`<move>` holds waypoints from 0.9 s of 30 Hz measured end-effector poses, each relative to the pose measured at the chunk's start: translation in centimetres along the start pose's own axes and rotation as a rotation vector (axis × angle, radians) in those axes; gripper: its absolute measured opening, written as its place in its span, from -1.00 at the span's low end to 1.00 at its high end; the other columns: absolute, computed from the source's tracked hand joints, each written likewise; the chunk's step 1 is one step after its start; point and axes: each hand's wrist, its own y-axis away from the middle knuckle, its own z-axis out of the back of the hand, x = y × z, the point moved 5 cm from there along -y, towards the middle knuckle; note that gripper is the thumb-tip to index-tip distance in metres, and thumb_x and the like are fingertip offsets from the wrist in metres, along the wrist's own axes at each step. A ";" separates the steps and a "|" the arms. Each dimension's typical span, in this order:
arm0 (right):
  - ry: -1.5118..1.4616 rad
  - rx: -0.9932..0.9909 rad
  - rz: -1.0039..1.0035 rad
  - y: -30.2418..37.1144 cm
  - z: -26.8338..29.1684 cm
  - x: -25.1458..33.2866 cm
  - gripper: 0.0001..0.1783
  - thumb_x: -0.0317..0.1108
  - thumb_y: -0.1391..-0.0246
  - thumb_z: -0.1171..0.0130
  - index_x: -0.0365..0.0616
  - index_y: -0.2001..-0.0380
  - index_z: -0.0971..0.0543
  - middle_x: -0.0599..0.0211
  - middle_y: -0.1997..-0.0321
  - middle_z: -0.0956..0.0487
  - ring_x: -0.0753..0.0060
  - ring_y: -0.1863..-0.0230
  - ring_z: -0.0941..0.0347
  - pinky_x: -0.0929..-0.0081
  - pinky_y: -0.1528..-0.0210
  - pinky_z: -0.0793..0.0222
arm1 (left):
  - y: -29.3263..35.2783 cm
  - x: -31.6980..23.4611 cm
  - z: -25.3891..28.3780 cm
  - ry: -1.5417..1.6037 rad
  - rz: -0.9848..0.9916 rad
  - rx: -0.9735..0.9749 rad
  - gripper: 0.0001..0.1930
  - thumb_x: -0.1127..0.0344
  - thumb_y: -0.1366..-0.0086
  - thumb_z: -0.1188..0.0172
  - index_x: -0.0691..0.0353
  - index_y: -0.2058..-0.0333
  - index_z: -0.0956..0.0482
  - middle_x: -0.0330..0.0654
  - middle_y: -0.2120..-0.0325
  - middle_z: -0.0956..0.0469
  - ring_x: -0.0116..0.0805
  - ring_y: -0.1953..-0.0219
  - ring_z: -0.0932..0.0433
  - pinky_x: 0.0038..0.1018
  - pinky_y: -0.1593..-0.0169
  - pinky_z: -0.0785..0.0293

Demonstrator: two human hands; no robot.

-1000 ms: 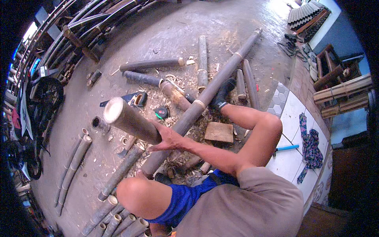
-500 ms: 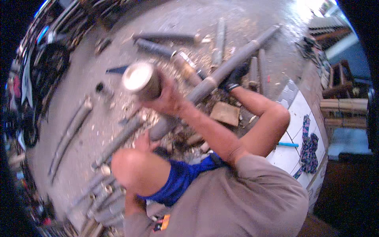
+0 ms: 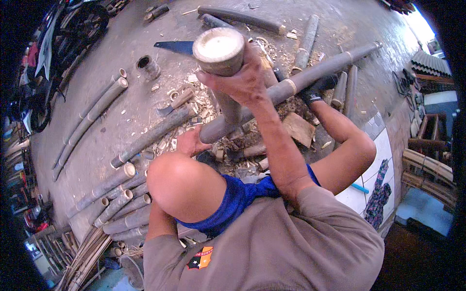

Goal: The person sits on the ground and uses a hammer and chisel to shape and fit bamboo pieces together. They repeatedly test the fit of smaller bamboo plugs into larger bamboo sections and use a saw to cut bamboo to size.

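My right hand (image 3: 238, 80) is wrapped round a thick, tapered wooden piece with a pale round top (image 3: 218, 46), raised over the floor. Below that hand a narrower bamboo length (image 3: 228, 106) runs down to a long grey bamboo pole (image 3: 318, 75); I cannot make out whether they join. The pole slants from between my knees to the far right, across my right leg. At its near end my left hand (image 3: 189, 141) grips it, thumb and finger on either side. A wooden-handled chopping blade (image 3: 177, 102) lies on the chips, left of the pole.
Several cut bamboo lengths (image 3: 114, 186) lie by my left knee, with two curved ones (image 3: 94, 111) farther left. A dark saw blade (image 3: 174, 47), a short tube (image 3: 147, 67) and a wood block (image 3: 298, 128) are on the floor. Wood chips surround the pole. White tiles (image 3: 357, 194) lie right.
The view has shifted and sharpened. My right hand keeps hold of the wooden piece, now more upright with its round top facing up. My left hand stays at the pole's near end.
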 end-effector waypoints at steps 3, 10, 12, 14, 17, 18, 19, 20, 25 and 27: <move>-0.060 0.089 -0.072 -0.1 1.5 0.0 -0.11 -0.17 0.41 -0.70 -0.09 -0.06 -0.46 0.29 0.00 -0.64 0.36 -0.05 -0.57 0.36 -0.18 -0.47 | -0.7 -1.0 -0.3 -0.012 0.018 0.082 -0.06 -0.21 0.13 -0.48 0.07 -0.22 -0.37 0.08 0.17 -0.64 0.07 0.11 -0.65 -0.05 0.04 -0.54; -0.220 0.198 -0.157 -1.9 1.0 0.5 -0.12 -0.17 0.39 -0.67 -0.17 -0.09 -0.51 0.35 0.01 -0.64 0.49 -0.02 -0.53 0.42 -0.17 -0.43 | -4.4 -5.9 11.1 0.546 -0.184 -0.234 -0.15 -0.05 -0.04 -0.51 0.16 -0.27 -0.41 0.06 -0.03 -0.59 -0.14 -0.12 -0.55 -0.22 -0.24 -0.42; -0.215 0.172 -0.101 -2.0 1.1 -0.9 -0.13 -0.19 0.36 -0.66 -0.17 -0.10 -0.50 0.36 0.00 -0.63 0.51 -0.02 -0.53 0.43 -0.17 -0.43 | -4.8 -8.6 15.7 0.637 -0.232 -0.181 -0.19 -0.04 -0.05 -0.51 0.17 -0.23 -0.44 0.00 0.01 -0.61 -0.18 -0.08 -0.57 -0.25 -0.21 -0.44; -0.168 0.160 0.026 -2.5 0.8 -1.8 -0.13 -0.23 0.34 -0.64 -0.16 -0.11 -0.48 0.39 -0.01 -0.61 0.52 -0.02 -0.51 0.44 -0.17 -0.43 | -4.7 -10.6 19.1 0.654 -0.295 -0.070 -0.25 -0.02 -0.06 -0.50 0.18 -0.18 -0.49 -0.05 0.06 -0.63 -0.23 -0.01 -0.58 -0.27 -0.17 -0.47; -0.358 0.185 0.037 -2.0 0.5 -1.7 -0.15 -0.19 0.30 -0.61 -0.18 -0.12 -0.46 0.38 0.00 -0.61 0.49 -0.04 -0.50 0.42 -0.19 -0.41 | -4.3 -11.8 22.1 0.426 -0.321 -0.025 -0.32 0.00 -0.07 -0.49 0.22 -0.11 -0.53 -0.08 0.11 -0.66 -0.23 0.06 -0.60 -0.29 -0.10 -0.50; -0.289 0.158 0.026 -1.9 1.0 -1.0 -0.17 -0.17 0.31 -0.62 -0.17 -0.08 -0.50 0.36 0.03 -0.64 0.48 -0.01 -0.53 0.40 -0.15 -0.45 | -3.5 -13.0 23.8 0.385 -0.288 -0.040 -0.34 0.01 -0.08 -0.49 0.23 -0.09 -0.55 -0.08 0.11 -0.65 -0.23 0.06 -0.61 -0.30 -0.08 -0.50; -0.225 0.131 0.014 -1.6 1.1 -0.5 -0.20 -0.15 0.32 -0.63 -0.16 -0.05 -0.54 0.34 0.05 -0.67 0.47 0.02 -0.56 0.38 -0.12 -0.48 | -2.0 -13.9 25.6 0.344 -0.249 -0.059 -0.36 0.01 -0.09 -0.48 0.23 -0.08 -0.56 -0.08 0.10 -0.65 -0.22 0.06 -0.61 -0.31 -0.07 -0.51; -0.250 0.109 0.037 -1.0 2.0 -0.4 -0.21 -0.18 0.30 -0.62 -0.16 -0.06 -0.53 0.33 0.05 -0.67 0.48 0.02 -0.56 0.39 -0.12 -0.47 | -1.6 -14.9 26.5 0.367 -0.260 -0.103 -0.37 0.02 -0.11 -0.46 0.23 -0.09 -0.55 -0.08 0.09 -0.65 -0.22 0.05 -0.61 -0.30 -0.07 -0.51; -0.200 0.149 -0.046 1.4 2.2 2.2 -0.08 -0.12 0.25 -0.61 -0.19 -0.19 -0.42 0.32 -0.04 -0.60 0.50 -0.08 -0.45 0.40 -0.21 -0.37 | 7.0 -18.0 30.7 0.425 -0.294 -0.537 -0.40 0.14 -0.19 -0.41 0.22 -0.17 -0.49 0.00 0.00 -0.61 -0.18 0.00 -0.60 -0.26 -0.10 -0.51; -0.255 0.174 -0.039 2.2 1.5 3.2 -0.11 -0.22 0.22 -0.60 -0.17 -0.20 -0.41 0.36 -0.05 -0.58 0.52 -0.10 -0.43 0.42 -0.23 -0.34 | 9.4 -18.1 29.2 0.490 -0.265 -0.694 -0.40 0.20 -0.22 -0.39 0.20 -0.21 -0.47 0.02 -0.03 -0.59 -0.17 -0.03 -0.60 -0.27 -0.11 -0.52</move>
